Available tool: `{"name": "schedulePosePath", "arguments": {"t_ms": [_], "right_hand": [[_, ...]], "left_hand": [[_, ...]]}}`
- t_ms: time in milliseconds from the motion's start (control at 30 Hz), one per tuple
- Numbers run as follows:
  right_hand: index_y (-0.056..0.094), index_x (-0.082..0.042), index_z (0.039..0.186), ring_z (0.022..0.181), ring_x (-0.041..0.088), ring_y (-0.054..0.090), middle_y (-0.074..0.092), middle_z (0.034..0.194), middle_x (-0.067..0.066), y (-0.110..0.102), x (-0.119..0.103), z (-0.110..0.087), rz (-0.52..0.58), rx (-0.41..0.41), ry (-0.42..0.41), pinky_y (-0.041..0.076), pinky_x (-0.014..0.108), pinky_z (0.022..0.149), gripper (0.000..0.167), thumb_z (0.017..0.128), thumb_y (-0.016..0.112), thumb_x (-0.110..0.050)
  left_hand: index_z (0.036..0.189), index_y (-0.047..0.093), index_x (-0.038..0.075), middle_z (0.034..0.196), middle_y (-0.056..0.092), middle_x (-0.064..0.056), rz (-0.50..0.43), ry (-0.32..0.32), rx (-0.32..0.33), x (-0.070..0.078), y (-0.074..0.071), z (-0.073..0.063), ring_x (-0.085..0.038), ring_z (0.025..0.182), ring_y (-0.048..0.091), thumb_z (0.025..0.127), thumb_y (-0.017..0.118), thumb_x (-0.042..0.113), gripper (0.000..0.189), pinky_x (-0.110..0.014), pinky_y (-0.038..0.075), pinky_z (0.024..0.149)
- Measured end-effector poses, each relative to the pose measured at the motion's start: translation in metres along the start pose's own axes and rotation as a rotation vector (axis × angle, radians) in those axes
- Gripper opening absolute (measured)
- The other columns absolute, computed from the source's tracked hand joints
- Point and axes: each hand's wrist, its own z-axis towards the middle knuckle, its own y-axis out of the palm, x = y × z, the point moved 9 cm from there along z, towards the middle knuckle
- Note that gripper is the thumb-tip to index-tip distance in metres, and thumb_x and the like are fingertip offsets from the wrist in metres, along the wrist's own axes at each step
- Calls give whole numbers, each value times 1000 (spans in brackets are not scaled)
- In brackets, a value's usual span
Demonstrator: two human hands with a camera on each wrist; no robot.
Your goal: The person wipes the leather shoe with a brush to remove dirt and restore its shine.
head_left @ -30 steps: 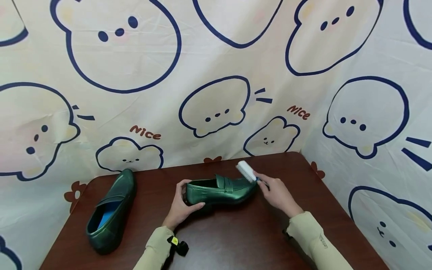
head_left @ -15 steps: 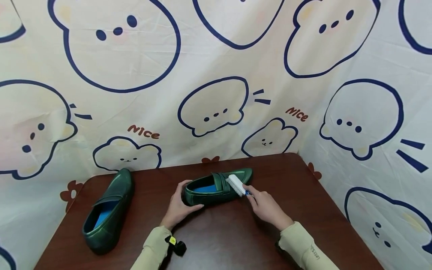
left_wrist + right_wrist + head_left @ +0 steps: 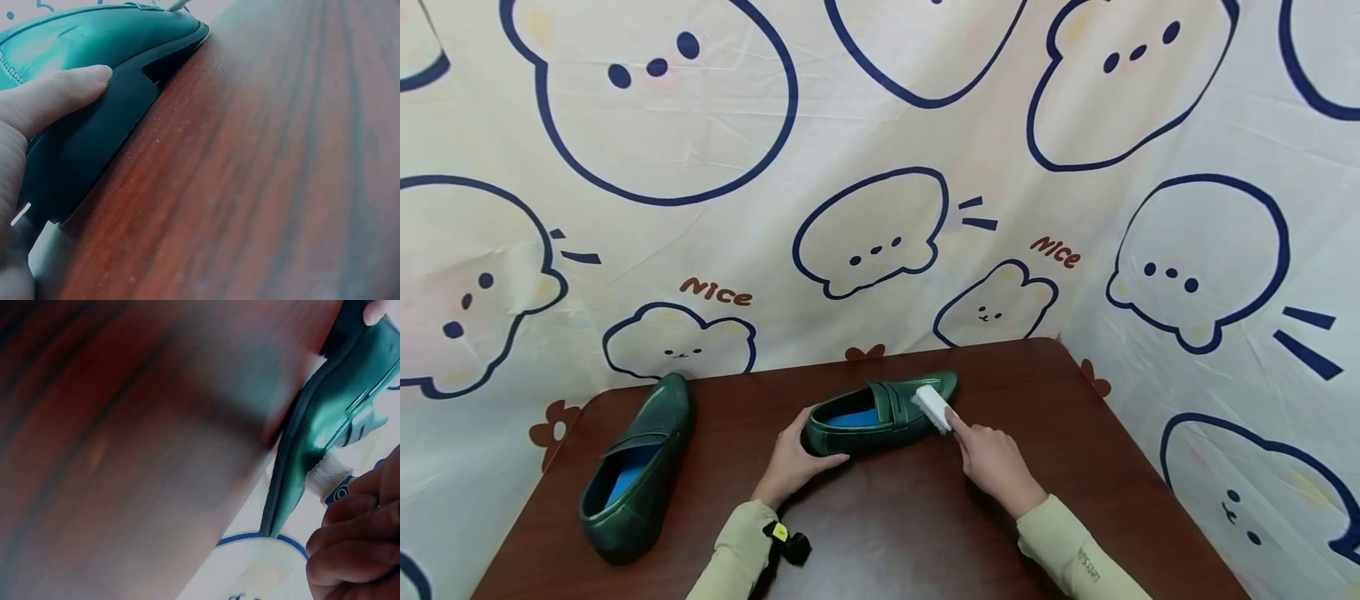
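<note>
A dark green loafer [image 3: 861,429] with a blue insole lies at the middle of the table, its toe pointing right. My left hand [image 3: 796,460] grips its heel, the thumb along the near side. In the left wrist view the thumb presses the green upper [image 3: 81,44] just above the dark heel. My right hand [image 3: 998,465] holds a white brush [image 3: 933,407] by its handle. Its white bristles [image 3: 328,475] touch the front of the shoe, just ahead of the strap. In the right wrist view, my curled fingers [image 3: 356,544] wrap the handle.
A second green loafer [image 3: 638,475] stands at the left of the brown wooden table [image 3: 917,533], toe toward the back. A white cartoon-print cloth [image 3: 865,108] hangs behind and on both sides. A small black device [image 3: 793,546] is strapped at my left wrist.
The shoe, tipped on its side a second ago, has come upright, showing its insole. My right hand has moved the brush left and down onto the shoe's front. My left hand keeps the heel.
</note>
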Motion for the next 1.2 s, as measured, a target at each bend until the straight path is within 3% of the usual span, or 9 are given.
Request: {"name": "schedulePosePath", "arguments": {"t_ms": [267, 467, 567, 733, 900, 1033, 1200], "right_hand": [[56, -18, 148, 53, 19, 52, 64, 75, 9, -6, 35, 12, -23, 15, 86, 42, 34, 47, 47, 102, 64, -14], [57, -13, 147, 52, 23, 54, 63, 73, 12, -15, 56, 20, -48, 72, 131, 43, 37, 46, 45, 103, 62, -12], [55, -13, 149, 60, 22, 61, 70, 84, 13, -16, 52, 19, 20, 60, 119, 49, 38, 52, 45, 104, 61, -14], [57, -18, 150, 81, 16, 68, 75, 120, 12, -9, 25, 7, 229, -22, 45, 58, 39, 73, 48, 103, 65, -14], [59, -24, 149, 90, 11, 68, 74, 127, 8, -4, 5, 0, 283, -44, 0, 59, 37, 81, 50, 101, 68, -14], [61, -24, 146, 79, 10, 64, 76, 117, 8, -4, 8, 2, 251, -24, 20, 55, 32, 71, 49, 100, 69, -12], [63, -23, 145, 59, 11, 50, 69, 80, 3, -6, 23, 11, 130, 17, 36, 43, 29, 56, 48, 99, 70, -13]], "left_hand": [[145, 53, 33, 140, 61, 6, -26, 4, -2, 2, 3, -1, -17, 127, 58, 71, 96, 44, 87, -50, 48, 107], [145, 53, 34, 140, 62, 7, -35, 26, 2, 6, 4, -1, -16, 126, 59, 71, 96, 41, 86, -44, 49, 106], [145, 53, 35, 139, 62, 8, -29, 27, 9, 5, 3, -1, -15, 126, 59, 71, 97, 42, 86, -45, 49, 106], [144, 53, 35, 139, 62, 8, -10, 24, 4, 4, 2, -1, -15, 125, 59, 71, 96, 44, 86, -48, 49, 106], [145, 52, 34, 140, 62, 7, -5, 43, 2, 5, 3, 1, -15, 126, 59, 71, 96, 44, 87, -47, 49, 107], [145, 52, 35, 141, 61, 8, -6, 38, 2, 3, 2, 1, -15, 127, 58, 71, 96, 44, 87, -46, 48, 107], [145, 52, 34, 141, 61, 7, -1, 31, 6, 2, -1, 0, -16, 127, 58, 71, 96, 44, 87, -49, 48, 107]]}}
